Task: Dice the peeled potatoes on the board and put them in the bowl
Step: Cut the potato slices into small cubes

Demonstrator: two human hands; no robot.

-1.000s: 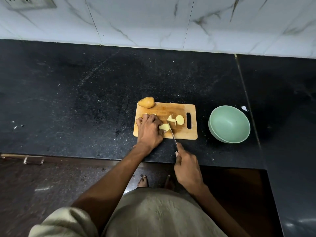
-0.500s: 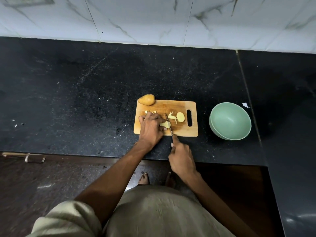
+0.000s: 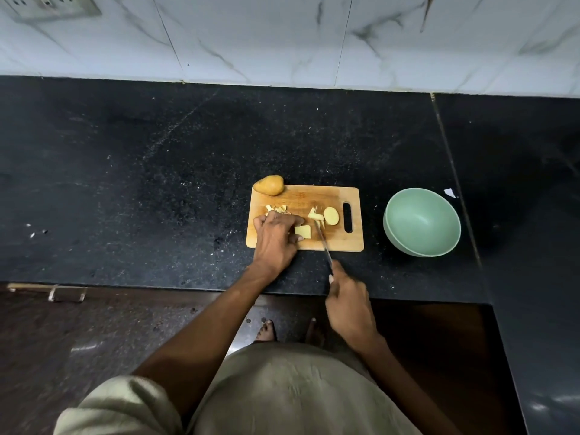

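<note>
A wooden cutting board [image 3: 332, 196] lies on the black counter. My left hand [image 3: 274, 238] holds a pale potato piece [image 3: 303, 231] down on the board with curled fingers. My right hand [image 3: 348, 301] grips a knife [image 3: 323, 243] whose blade lies just right of that piece. A round potato slice [image 3: 331, 215] and small cut bits [image 3: 315, 214] lie near the board's handle slot. More cut bits [image 3: 276, 209] show above my left fingers. A whole potato [image 3: 269, 185] sits at the board's far left corner. The green bowl [image 3: 422, 222] stands empty to the right.
The black counter [image 3: 157, 183] runs wide to the left, with a white marble wall behind. A seam [image 3: 455, 183] splits the counter right of the bowl, and a small white scrap [image 3: 449, 193] lies there. The counter's front edge passes under my forearms.
My right hand has drawn back toward the counter's front edge, pulling the knife blade back along the board. My left hand stays on the potato piece.
</note>
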